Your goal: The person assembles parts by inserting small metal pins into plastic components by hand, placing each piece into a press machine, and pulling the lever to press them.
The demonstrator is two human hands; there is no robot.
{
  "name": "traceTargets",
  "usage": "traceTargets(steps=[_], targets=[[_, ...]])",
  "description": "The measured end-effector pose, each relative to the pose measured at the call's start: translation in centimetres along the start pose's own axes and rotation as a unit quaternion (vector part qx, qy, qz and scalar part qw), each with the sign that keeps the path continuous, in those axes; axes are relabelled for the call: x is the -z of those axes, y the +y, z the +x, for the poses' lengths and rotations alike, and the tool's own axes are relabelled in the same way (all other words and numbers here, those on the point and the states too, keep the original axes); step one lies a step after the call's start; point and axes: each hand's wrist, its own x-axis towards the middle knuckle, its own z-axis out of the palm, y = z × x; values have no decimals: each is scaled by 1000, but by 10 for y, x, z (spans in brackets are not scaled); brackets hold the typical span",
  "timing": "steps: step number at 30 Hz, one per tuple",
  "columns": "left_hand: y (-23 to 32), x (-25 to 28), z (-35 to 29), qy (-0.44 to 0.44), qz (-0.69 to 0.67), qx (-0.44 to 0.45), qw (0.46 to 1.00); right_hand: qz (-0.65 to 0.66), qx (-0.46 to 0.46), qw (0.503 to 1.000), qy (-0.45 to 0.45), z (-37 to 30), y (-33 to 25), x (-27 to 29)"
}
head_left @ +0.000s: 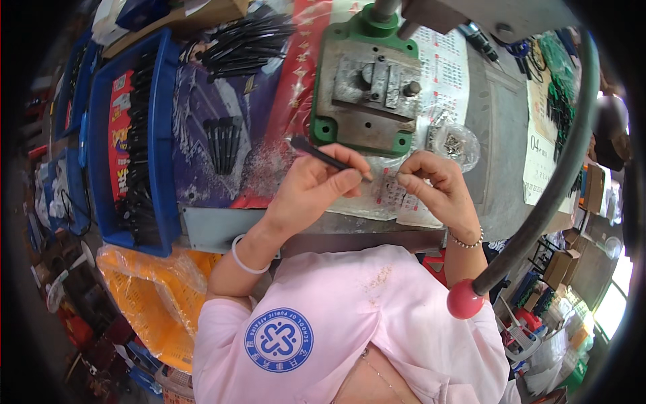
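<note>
My left hand (316, 183) is closed around the handle of a slim black brush (321, 156). Its wider dark tip points up and left, and its thin end points toward my right hand. Beside that end, my right hand (434, 182) has thumb and forefinger pinched together; whatever is between them is too small to make out. Just beyond both hands stands a green hand press (323, 101) with a worn metal plate and fixture (380, 84). A clear plastic dish (464, 149) of small metal parts sits by my right hand.
A row of black brushes (221, 145) and a larger heap (245, 44) lie at the left. A blue crate (169, 135) holds more. The press's long lever (555, 209) curves down the right side to a red ball knob (465, 299). A yellow basket (151, 296) is below the table edge.
</note>
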Motion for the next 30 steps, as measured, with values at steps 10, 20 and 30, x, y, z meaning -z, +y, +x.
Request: traceTargets(steps=[10,20,30], targets=[[-4,-1,6,-1,-130,8,991,119,-72,987,-81,16,-6,-25],[-9,7,7,-9,-270,13,963,206,-69,976,-24,9,-17,-40],[-13,5,5,-45,-325,14,945,161,-4,987,19,1,-26,-43]])
